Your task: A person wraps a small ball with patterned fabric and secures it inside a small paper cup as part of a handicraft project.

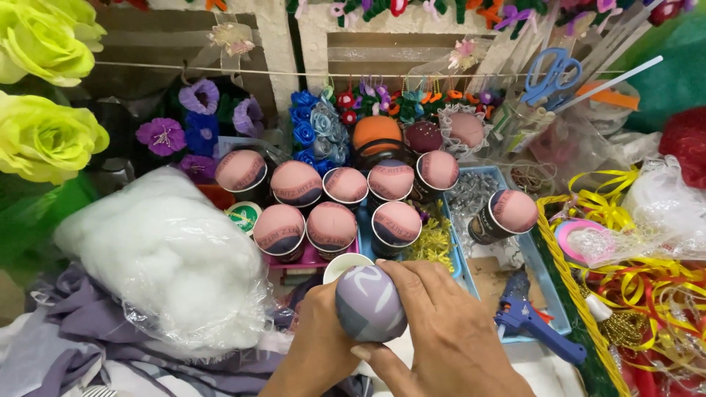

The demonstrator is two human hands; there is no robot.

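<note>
Head view looks down on both hands closed around a stuffed ball covered in grey-purple fabric (370, 303), held low in the middle of the picture over a small white cup (343, 266) whose rim shows just behind it. Left hand (318, 340) cups the ball from below and the side; right hand (443, 323) wraps over its right flank, fingers curled, thumb underneath. A slackened grip could let the fabric spring off and the stuffing spill, or the ball could tip the light cup into the crowded row of pink-topped cups (331, 220) just beyond. Those cups are dark with printed bands; a round green-and-white label (243, 215) lies at their left. A clear bag of white fibre stuffing (165, 261) lies left, a blue glue gun (531, 320) right, beside a yellow ribbon tangle (625, 265).
</note>
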